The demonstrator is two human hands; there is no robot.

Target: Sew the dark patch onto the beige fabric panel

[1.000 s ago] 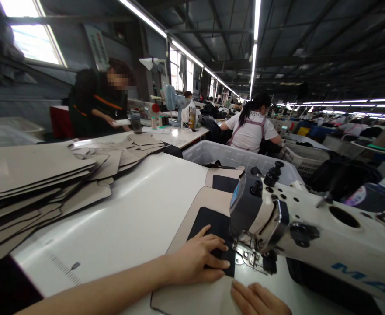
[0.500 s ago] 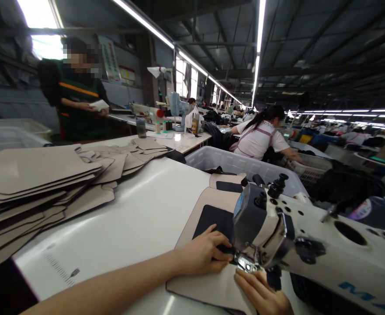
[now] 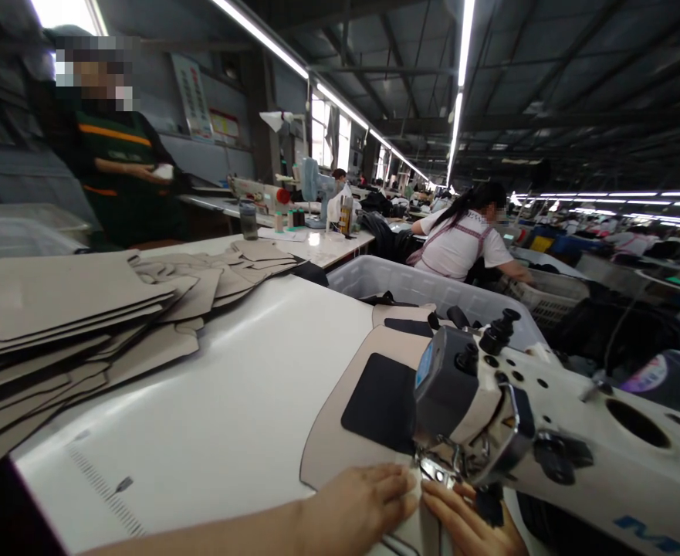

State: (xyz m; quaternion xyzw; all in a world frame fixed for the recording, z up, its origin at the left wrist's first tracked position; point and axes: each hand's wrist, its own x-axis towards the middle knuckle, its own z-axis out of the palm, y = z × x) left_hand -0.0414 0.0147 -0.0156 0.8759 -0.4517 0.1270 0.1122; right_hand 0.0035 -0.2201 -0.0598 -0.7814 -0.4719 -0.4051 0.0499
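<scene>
Left hand [image 3: 368, 506] flat w/ fingers spread on beige panel [image 3: 340, 440], right hand [image 3: 467, 525] pressing same panel just beside, fingers together, panel w/ dark patch [image 3: 383, 401] on white table [image 3: 229, 401], under sewing machine [image 3: 548, 432] head.

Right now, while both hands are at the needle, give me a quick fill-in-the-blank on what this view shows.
1. The left hand and right hand press a beige panel beside the head of the ____ machine.
2. The patch sewn onto that panel is ____ in colour.
3. The stack of cut beige pieces lies on the ____ side of the white table.
4. Behind the machine stands a white plastic ____.

Missing words: sewing; black; left; bin
</scene>
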